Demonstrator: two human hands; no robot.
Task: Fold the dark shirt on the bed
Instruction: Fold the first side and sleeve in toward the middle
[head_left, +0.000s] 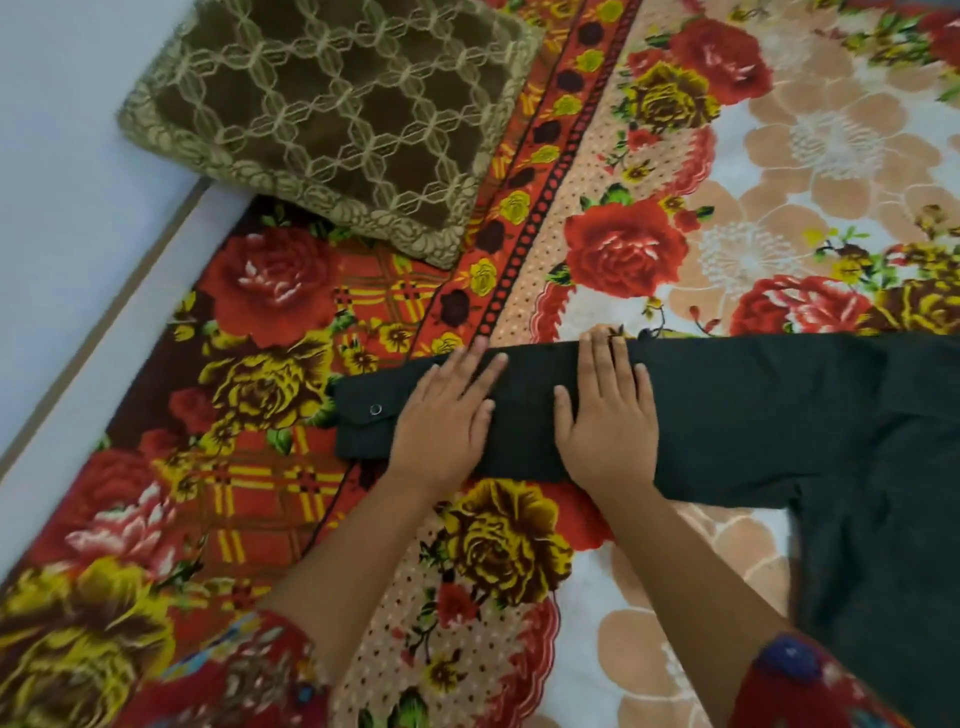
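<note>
The dark shirt (753, 415) lies spread on the flowered bed cover (270, 291). One long sleeve stretches left from the body, ending in a buttoned cuff (363, 423). The shirt's body runs off the right edge and down the lower right. My left hand (447, 415) lies flat on the sleeve just right of the cuff, fingers apart. My right hand (605, 410) presses flat on the sleeve a little further right, fingers spread and reaching the sleeve's far edge. Neither hand grips the cloth.
A brown cushion (332, 114) with a gold lattice pattern sits at the back left of the bed. The bed's pale edge (98, 332) runs diagonally along the left, with a light wall or floor beyond it.
</note>
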